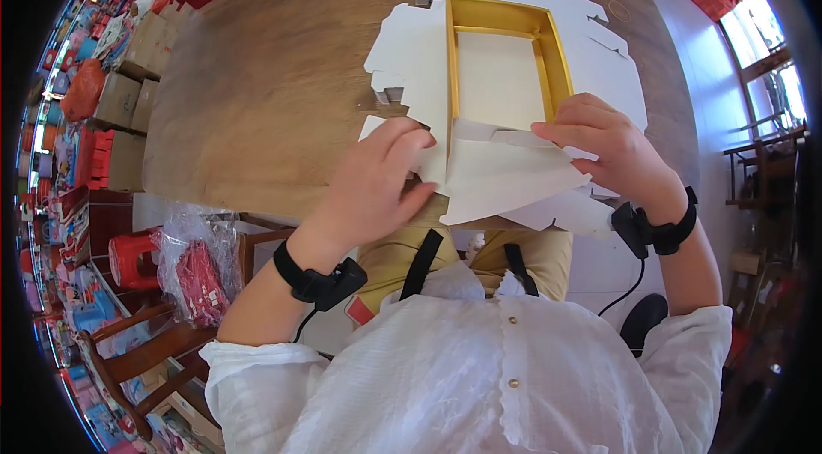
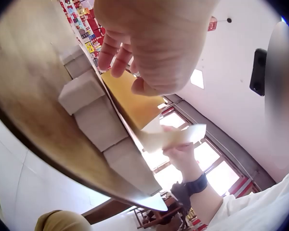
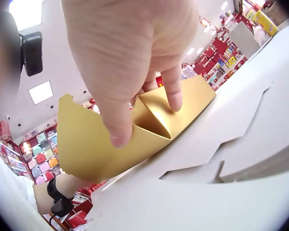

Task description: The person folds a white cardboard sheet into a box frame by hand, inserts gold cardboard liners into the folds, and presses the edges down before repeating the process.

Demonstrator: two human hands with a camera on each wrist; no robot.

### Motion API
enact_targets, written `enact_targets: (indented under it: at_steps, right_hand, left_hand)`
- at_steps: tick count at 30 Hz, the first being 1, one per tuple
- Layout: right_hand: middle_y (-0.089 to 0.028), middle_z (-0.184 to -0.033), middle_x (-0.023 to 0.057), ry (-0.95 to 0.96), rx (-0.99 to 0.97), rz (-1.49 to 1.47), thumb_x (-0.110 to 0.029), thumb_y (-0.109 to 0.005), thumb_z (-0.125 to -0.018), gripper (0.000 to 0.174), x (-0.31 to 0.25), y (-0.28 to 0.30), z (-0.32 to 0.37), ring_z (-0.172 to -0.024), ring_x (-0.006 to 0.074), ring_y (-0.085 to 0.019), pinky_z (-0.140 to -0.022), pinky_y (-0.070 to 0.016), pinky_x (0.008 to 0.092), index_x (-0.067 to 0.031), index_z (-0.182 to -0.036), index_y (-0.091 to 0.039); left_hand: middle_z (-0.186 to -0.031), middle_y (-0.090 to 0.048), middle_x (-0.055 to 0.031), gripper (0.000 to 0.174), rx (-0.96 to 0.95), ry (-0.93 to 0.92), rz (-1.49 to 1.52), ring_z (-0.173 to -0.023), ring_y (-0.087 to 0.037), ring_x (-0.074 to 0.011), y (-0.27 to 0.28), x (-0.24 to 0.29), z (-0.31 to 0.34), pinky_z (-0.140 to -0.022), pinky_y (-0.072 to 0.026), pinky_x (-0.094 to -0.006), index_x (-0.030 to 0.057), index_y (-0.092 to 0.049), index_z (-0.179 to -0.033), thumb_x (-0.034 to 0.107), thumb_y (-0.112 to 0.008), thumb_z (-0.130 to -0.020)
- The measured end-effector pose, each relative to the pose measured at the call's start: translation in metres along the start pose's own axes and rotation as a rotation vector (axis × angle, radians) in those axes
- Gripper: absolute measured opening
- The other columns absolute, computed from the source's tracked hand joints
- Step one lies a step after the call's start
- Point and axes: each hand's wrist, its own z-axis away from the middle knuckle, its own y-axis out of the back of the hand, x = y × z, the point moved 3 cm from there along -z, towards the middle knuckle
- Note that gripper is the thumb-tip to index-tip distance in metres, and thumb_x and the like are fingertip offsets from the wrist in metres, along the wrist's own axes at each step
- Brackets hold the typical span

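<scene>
The white cardboard box blank with gold walls [image 1: 501,68] is lying at the near edge of the round wooden table [image 1: 274,68]. The left hand [image 1: 377,184] is gripping its near flap [image 1: 505,176] and the right hand [image 1: 599,141] is pinching a gold corner [image 3: 154,120]. Uneven pressure is risking a crooked crease.

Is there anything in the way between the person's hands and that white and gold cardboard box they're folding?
Nothing visible stands in the way. The left hand and the right hand both grip the near flap of the cardboard box directly, the right one pinching a gold fold at its corner.
</scene>
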Motion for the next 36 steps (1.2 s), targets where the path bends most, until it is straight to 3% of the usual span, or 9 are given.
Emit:
enact_targets:
  at_steps: [4,10,20,22,25,27,32,34,36]
  right_hand:
    - [-0.061,-0.093,0.0099,-0.017,0.026,-0.023,0.009,-0.073,-0.059,0.062,-0.005,0.003,-0.005,-0.087,0.0279,-0.059,-0.077,-0.051,0.0376,-0.009,-0.119,-0.07]
    - [-0.061,-0.091,0.0093,-0.033,0.046,-0.024,0.011,-0.073,-0.06,0.062,-0.004,0.003,-0.003,-0.087,0.0269,-0.059,-0.075,-0.0512,0.0364,-0.0087,-0.118,-0.07]
    - [-0.062,-0.091,0.0087,-0.02,0.014,-0.049,0.009,-0.074,-0.063,0.057,-0.003,0.0,0.0,-0.086,0.0273,-0.061,-0.076,-0.0517,0.0363,-0.0103,-0.116,-0.071]
    - [-0.062,-0.092,0.0087,-0.025,0.016,-0.051,0.008,-0.074,-0.064,0.056,-0.003,0.0,0.003,-0.086,0.0275,-0.061,-0.076,-0.0519,0.0363,-0.0105,-0.116,-0.071]
    - [-0.062,-0.093,0.0092,-0.029,0.007,-0.043,0.007,-0.074,-0.067,0.054,-0.003,-0.002,0.005,-0.086,0.0281,-0.061,-0.077,-0.0525,0.0362,-0.0104,-0.118,-0.069]
    - [-0.063,-0.093,0.0098,-0.249,0.044,-0.117,0.004,-0.076,-0.071,0.046,-0.001,-0.005,0.008,-0.088,0.0288,-0.061,-0.079,-0.0521,0.0367,-0.0077,-0.114,-0.068]
    - [-0.064,-0.098,0.0094,-0.294,0.108,-0.044,-0.001,-0.077,-0.073,0.033,-0.014,0.004,0.011,-0.096,0.0309,-0.061,-0.084,-0.0501,0.0386,-0.0049,-0.104,-0.066]
    - [-0.063,-0.101,0.0096,-0.32,0.117,-0.039,-0.003,-0.077,-0.074,0.028,-0.012,0.004,0.016,-0.1,0.0312,-0.06,-0.088,-0.0489,0.0396,-0.0043,-0.1,-0.066]
    - [-0.062,-0.109,0.0097,-0.214,0.072,-0.005,-0.004,-0.075,-0.077,0.02,-0.009,-0.002,0.018,-0.114,0.0315,-0.058,-0.099,-0.0435,0.045,-0.0028,-0.095,-0.067]
  left_hand:
    - [-0.108,-0.061,-0.0131,0.054,0.109,-0.12,-0.037,-0.096,-0.06,-0.0336,-0.006,0.003,-0.005,-0.08,-0.0511,-0.0397,0.0045,-0.056,-0.111,0.002,-0.079,-0.062]
    - [-0.106,-0.063,-0.0114,0.043,0.162,-0.178,-0.084,-0.095,-0.062,-0.0311,-0.007,0.006,-0.008,-0.079,-0.0513,-0.0388,0.005,-0.062,-0.104,0.0,-0.076,-0.063]
    - [-0.101,-0.06,-0.0083,0.047,0.137,-0.332,-0.112,-0.088,-0.058,-0.0272,0.001,0.003,-0.034,-0.074,-0.0487,-0.0379,0.0085,-0.065,-0.108,-0.003,-0.073,-0.064]
    - [-0.094,-0.055,-0.0058,0.044,0.212,-0.15,-0.091,-0.086,-0.055,-0.0254,0.004,0.004,-0.047,-0.074,-0.0462,-0.0385,0.0112,-0.067,-0.104,-0.003,-0.074,-0.063]
    - [-0.088,-0.051,-0.005,0.041,0.024,-0.209,-0.158,-0.083,-0.053,-0.0243,0.003,0.001,-0.059,-0.074,-0.0455,-0.0371,0.0119,-0.068,-0.1,-0.003,-0.077,-0.063]
    - [-0.087,-0.05,-0.0054,0.036,0.014,-0.215,-0.108,-0.081,-0.052,-0.0243,-0.003,-0.004,-0.064,-0.071,-0.0456,-0.0364,0.0105,-0.068,-0.096,-0.002,-0.079,-0.064]
    - [-0.085,-0.048,-0.0061,0.022,-0.074,-0.146,0.08,-0.081,-0.051,-0.0224,0.002,0.007,-0.069,-0.069,-0.0451,-0.0339,0.0067,-0.07,-0.087,0.002,-0.082,-0.069]
    - [-0.086,-0.048,-0.0054,0.017,-0.172,0.25,0.347,-0.083,-0.049,-0.0207,0.0,0.007,-0.063,-0.072,-0.0444,-0.0323,0.0052,-0.073,-0.087,0.003,-0.081,-0.073]
    - [-0.085,-0.048,-0.0068,0.017,-0.188,0.17,0.257,-0.082,-0.05,-0.0227,-0.002,0.011,-0.059,-0.071,-0.0437,-0.0346,0.0027,-0.071,-0.085,0.007,-0.082,-0.073]
